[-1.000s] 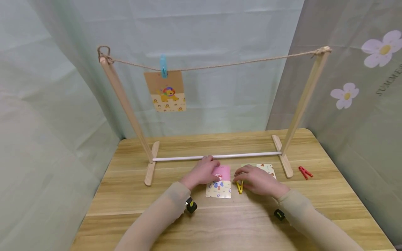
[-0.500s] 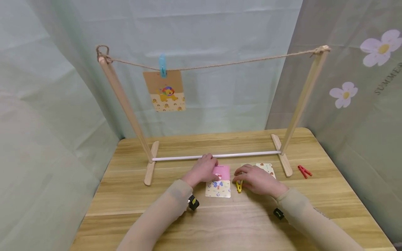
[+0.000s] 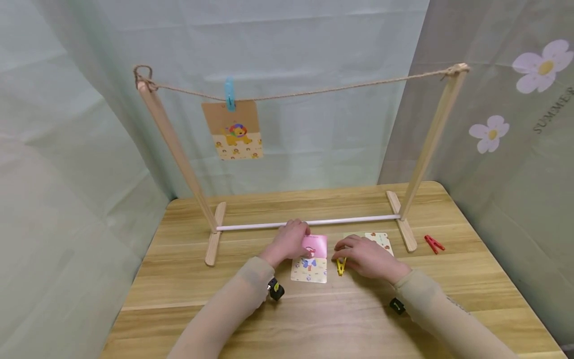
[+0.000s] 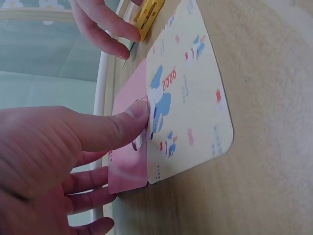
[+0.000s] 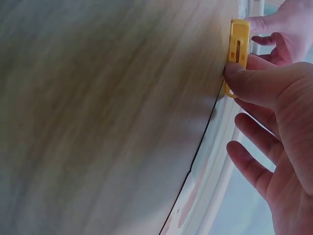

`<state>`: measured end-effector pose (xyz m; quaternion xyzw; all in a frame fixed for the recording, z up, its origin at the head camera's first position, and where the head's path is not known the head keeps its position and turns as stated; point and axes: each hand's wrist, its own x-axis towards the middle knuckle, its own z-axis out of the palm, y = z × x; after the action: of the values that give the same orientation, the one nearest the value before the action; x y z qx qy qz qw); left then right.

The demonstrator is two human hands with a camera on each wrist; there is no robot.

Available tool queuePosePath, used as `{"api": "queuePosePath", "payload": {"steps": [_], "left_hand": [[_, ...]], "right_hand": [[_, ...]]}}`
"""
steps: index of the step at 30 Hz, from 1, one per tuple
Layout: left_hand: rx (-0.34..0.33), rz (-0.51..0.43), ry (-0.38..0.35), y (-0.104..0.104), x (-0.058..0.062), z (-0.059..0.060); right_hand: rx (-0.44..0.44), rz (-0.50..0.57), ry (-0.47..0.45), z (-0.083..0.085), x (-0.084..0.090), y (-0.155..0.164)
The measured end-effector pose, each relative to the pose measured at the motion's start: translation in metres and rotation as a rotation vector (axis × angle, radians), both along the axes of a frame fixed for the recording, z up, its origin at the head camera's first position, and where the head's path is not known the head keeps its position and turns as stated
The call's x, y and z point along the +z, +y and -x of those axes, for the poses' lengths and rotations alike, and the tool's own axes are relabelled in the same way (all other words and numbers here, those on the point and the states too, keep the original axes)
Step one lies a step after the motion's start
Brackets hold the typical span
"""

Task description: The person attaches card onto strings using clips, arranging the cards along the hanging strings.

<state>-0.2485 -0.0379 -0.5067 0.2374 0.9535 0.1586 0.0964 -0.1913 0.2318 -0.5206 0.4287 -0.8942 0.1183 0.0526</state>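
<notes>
A pink and cream card with a blue puppy picture lies on the table. My left hand holds its left edge, thumb on top and fingertips partly hidden behind it, as the left wrist view shows. A yellow clothespin is pinched between thumb and index finger of my right hand, just right of that card. Beneath and behind the right hand is another card, cream with small brown figures and mostly covered.
A wooden stand carries a twine line across the back. From it hangs a lion card by a blue clothespin. A white rod joins the stand's feet behind the hands. A red clothespin lies at right.
The head view has drifted slightly. Both hands keep nearly the same places, the left on the pink and cream card, the right on the yellow clothespin.
</notes>
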Motion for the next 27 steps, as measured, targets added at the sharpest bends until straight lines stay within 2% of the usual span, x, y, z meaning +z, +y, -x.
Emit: {"api": "queuePosePath", "payload": {"steps": [7, 14, 27], "left_hand": [[0.014, -0.024, 0.007, -0.002, -0.001, 0.002], [0.023, -0.085, -0.019, -0.004, 0.001, 0.0], [0.001, -0.289, -0.089, -0.013, -0.003, 0.005]], "right_hand": [[0.001, 0.006, -0.003, 0.001, -0.003, 0.001], [-0.006, 0.013, -0.003, 0.002, -0.004, 0.003], [-0.002, 0.022, -0.001, 0.002, -0.006, 0.004]]}}
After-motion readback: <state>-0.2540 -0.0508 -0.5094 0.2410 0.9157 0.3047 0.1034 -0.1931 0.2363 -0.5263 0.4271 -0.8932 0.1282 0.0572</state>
